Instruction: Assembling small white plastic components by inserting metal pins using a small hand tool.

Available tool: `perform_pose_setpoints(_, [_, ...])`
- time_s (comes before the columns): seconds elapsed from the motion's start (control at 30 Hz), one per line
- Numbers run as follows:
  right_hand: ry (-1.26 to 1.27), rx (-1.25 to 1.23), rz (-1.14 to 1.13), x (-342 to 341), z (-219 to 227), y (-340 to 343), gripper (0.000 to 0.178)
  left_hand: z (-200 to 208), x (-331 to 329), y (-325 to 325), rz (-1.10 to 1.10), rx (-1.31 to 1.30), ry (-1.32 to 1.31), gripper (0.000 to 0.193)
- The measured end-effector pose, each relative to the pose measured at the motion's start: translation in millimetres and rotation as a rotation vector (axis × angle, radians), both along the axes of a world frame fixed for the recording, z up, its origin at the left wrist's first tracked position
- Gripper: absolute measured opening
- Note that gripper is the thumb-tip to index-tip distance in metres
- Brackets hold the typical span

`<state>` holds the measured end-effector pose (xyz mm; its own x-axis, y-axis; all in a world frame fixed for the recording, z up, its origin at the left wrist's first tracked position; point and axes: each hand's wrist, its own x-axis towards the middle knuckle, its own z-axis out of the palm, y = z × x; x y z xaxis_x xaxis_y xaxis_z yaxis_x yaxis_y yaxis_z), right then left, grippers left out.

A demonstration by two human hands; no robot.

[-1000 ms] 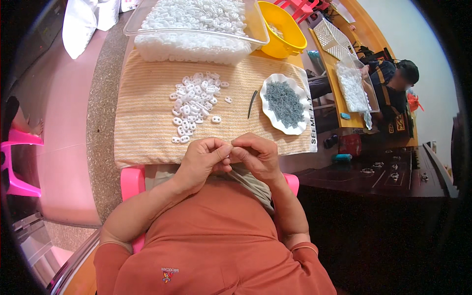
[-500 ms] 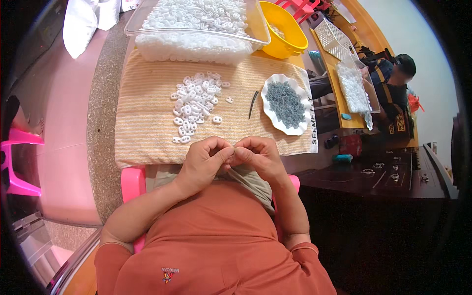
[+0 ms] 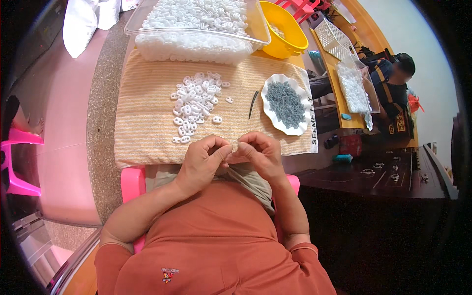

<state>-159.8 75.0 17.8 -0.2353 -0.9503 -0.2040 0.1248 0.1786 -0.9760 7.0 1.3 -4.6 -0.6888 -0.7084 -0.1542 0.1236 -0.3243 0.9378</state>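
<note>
Close together above my lap, at the near edge of the striped towel (image 3: 142, 132), are my left hand (image 3: 204, 160) and my right hand (image 3: 260, 155). Each is pinched, thumb against forefinger, and whatever lies between the fingertips is too small or hidden to make out. Beyond my left hand spreads a pile of small white plastic pieces (image 3: 196, 101), each with two holes. A scalloped white dish (image 3: 266, 105) of short dark grey pieces (image 3: 286, 105) stands past my right hand. Between pile and dish lies a thin black stick-like tool (image 3: 253, 104).
A large clear bin (image 3: 196, 46) full of white pieces stands at the towel's far edge, beside a yellow basin (image 3: 295, 46). On the right, a person (image 3: 393, 78) sits by another table with a clear box (image 3: 353, 88). A pink stool (image 3: 19, 162) is at left.
My right hand has drawn slightly up and to the right, so a small gap now shows between the two pinches. My left hand has barely shifted.
</note>
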Motion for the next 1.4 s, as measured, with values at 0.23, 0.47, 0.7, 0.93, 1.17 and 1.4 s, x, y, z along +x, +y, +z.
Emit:
perform_pose_setpoints(0.23, [0.873, -0.197, -0.457, -46.7, -1.5, -13.9, 0.008, -1.4, -1.7, 0.4, 0.002, 0.065, 0.04, 0.014])
perform_pose_setpoints(0.47, [0.926, -0.274, -0.314, -47.2, 1.4, -11.8, 0.014, -2.1, -1.5, 1.3, -0.028, 0.154, 0.023, 0.015])
perform_pose_setpoints(0.7, [0.434, -0.37, 0.119, -5.2, -7.0, -6.2, 0.015, 2.3, -0.5, -2.0, -0.027, 0.341, 0.078, 0.017])
perform_pose_setpoints(0.93, [0.421, -0.412, 0.107, 0.8, -15.8, -6.2, 0.013, -3.6, 0.6, -2.7, -0.041, 0.459, 0.144, 0.017])
perform_pose_setpoints(1.17, [0.398, -0.298, 0.069, 3.1, -18.1, -3.7, 0.006, -4.9, 1.1, -2.7, -0.055, 0.533, 0.182, 0.016])
perform_pose_setpoints(1.4, [0.239, -0.204, 0.014, 1.0, -20.6, -3.5, 0.008, 1.6, -0.3, -5.0, -0.01, 0.551, 0.227, 0.016])
